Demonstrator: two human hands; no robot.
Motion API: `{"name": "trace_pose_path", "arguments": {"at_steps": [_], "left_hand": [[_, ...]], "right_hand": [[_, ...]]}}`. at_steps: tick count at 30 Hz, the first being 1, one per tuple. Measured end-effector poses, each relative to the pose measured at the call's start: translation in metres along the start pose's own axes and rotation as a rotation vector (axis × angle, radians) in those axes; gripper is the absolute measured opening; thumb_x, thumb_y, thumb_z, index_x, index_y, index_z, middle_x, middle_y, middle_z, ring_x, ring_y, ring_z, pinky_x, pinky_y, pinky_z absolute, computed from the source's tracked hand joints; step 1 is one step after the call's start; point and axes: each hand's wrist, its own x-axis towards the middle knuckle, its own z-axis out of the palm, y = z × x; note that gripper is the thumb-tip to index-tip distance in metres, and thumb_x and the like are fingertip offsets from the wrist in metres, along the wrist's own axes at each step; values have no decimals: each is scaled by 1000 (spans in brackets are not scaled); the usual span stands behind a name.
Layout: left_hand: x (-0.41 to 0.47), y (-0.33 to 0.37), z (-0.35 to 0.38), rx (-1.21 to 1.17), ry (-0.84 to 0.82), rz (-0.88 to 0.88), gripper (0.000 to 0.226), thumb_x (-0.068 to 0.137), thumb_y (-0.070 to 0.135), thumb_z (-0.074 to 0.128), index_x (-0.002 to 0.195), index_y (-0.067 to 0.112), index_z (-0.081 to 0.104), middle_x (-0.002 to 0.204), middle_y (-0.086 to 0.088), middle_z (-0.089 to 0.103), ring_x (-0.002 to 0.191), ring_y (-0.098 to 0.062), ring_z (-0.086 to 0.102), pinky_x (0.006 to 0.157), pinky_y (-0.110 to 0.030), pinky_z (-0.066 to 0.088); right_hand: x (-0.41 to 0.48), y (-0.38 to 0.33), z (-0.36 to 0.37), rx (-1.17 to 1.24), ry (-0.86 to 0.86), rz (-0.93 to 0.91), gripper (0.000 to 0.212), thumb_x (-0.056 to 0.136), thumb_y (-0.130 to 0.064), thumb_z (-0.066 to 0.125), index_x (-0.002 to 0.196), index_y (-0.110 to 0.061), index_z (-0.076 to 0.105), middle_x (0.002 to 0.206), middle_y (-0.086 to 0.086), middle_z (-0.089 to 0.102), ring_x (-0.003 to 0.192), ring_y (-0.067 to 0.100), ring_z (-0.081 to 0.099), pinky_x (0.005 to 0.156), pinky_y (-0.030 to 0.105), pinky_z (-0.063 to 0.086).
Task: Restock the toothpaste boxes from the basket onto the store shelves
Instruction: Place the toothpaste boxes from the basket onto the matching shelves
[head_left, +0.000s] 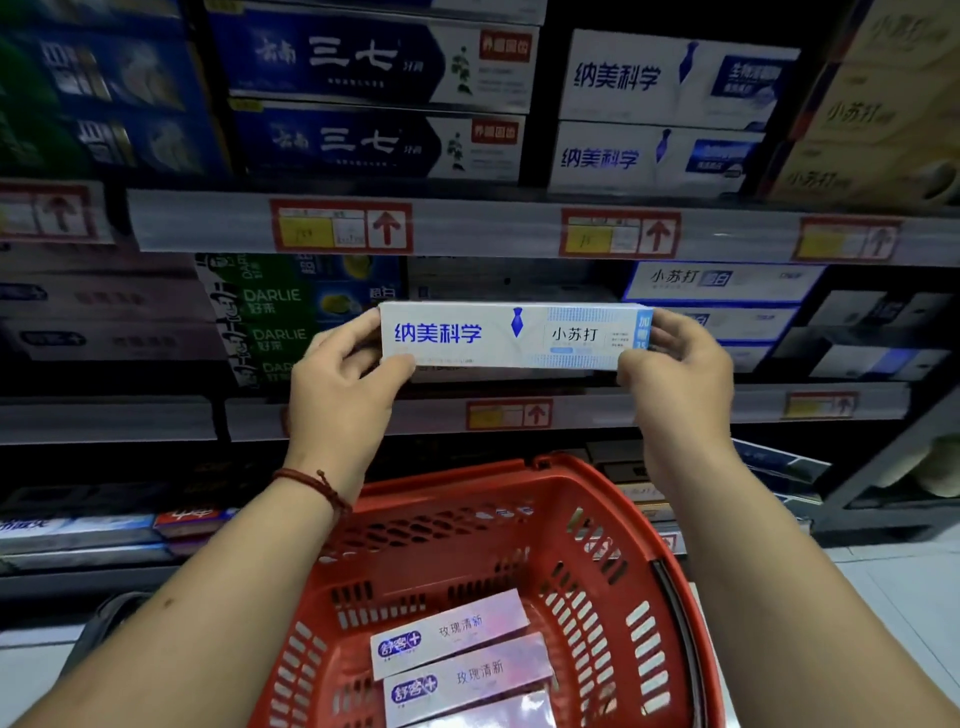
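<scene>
Slotted red basket (587, 525), glossy pink boxes (457, 647), hands (340, 395) (678, 387) gripping oblong white box (511, 338)

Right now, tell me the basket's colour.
The basket is red; the head view shows it best.

Front white box (514, 335): "纳美科学" & "小苏打". Top shelf (208, 218): blue boxes (363, 57) say "三七", top white boxes (670, 78) "纳美科学". Green boxes (275, 301): "DARLIE 好来". Pink boxes (452, 631) in basket (649, 545): "舒客" & "玫瑰清新". Shelf tags (340, 226): red up arrows, nos. too blurry.
</scene>
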Motion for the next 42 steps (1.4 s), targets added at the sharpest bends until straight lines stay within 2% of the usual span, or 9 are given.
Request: {"name": "trace_pose_path", "arguments": {"at_steps": [4, 7, 14, 18, 21, 27, 35, 40, 42], "left_hand": [[8, 5, 13, 13, 42, 33, 54, 85, -4, 70, 136, 13, 63, 131, 4, 63, 113, -7, 65, 87, -18, 56], [13, 5, 18, 53, 70, 45, 54, 85, 0, 67, 135, 20, 64, 126, 7, 65, 113, -10, 64, 89, -24, 56], [21, 12, 20, 70, 112, 101, 54, 87, -6, 60, 135, 20, 64, 121, 7, 69, 105, 0, 65, 86, -15, 55], [23, 9, 22, 82, 45, 78, 52, 88, -5, 60, 133, 20, 66, 120, 8, 71, 109, -3, 67, 96, -27, 56], [24, 7, 24, 94, -38, 68, 51, 89, -4, 61, 130, 27, 64, 119, 15, 69, 109, 4, 65, 97, -25, 54], [23, 0, 27, 154, -79, 57, 51, 89, -2, 64, 134, 21, 61, 137, -6, 51, 114, -2, 63, 101, -25, 52], [18, 2, 29, 145, -40, -9, 54, 91, -2, 61, 142, 16, 58, 133, 8, 63, 123, -4, 59, 108, -36, 50], [13, 5, 29, 147, -93, -11, 58, 93, -3, 59, 146, 20, 53, 125, 22, 58, 112, 15, 54, 105, -24, 48], [12, 4, 27, 158, -129, -10, 61, 93, -4, 59, 148, 21, 49, 126, 25, 56, 108, 21, 53, 103, -18, 48]], "right_hand": [[9, -12, -4, 27, -3, 6, 48, 84, 10, 53, 116, -22, 69, 106, -4, 74, 92, 5, 71, 73, 20, 60], [15, -13, -3, 12, -2, -10, 51, 81, 8, 55, 118, -22, 72, 108, -6, 75, 97, 6, 71, 80, 25, 61], [36, -17, -4, 15, -87, -40, 54, 81, 11, 54, 123, -20, 70, 104, -11, 74, 80, -10, 66, 64, 9, 51], [42, -8, -1, -4, -163, -15, 49, 77, 5, 59, 115, -24, 70, 109, -7, 75, 107, 12, 68, 98, 38, 54], [42, -4, 4, 1, -199, 7, 45, 72, -2, 63, 109, -27, 69, 110, -5, 76, 111, 18, 68, 104, 47, 51], [41, -2, 12, -44, -180, 3, 45, 82, -3, 66, 122, -24, 63, 114, -7, 70, 106, 10, 63, 79, 24, 46], [39, 2, 15, -72, -187, 12, 57, 90, 0, 63, 136, -31, 53, 98, -29, 54, 82, -15, 52, 70, 8, 37], [36, 5, 20, -120, -233, -12, 71, 88, -6, 64, 153, -27, 43, 149, -8, 52, 132, 8, 48, 108, 33, 42], [35, 6, 19, -134, -247, -31, 74, 89, -6, 64, 155, -29, 40, 152, -9, 47, 128, 5, 44, 107, 32, 41]]}}
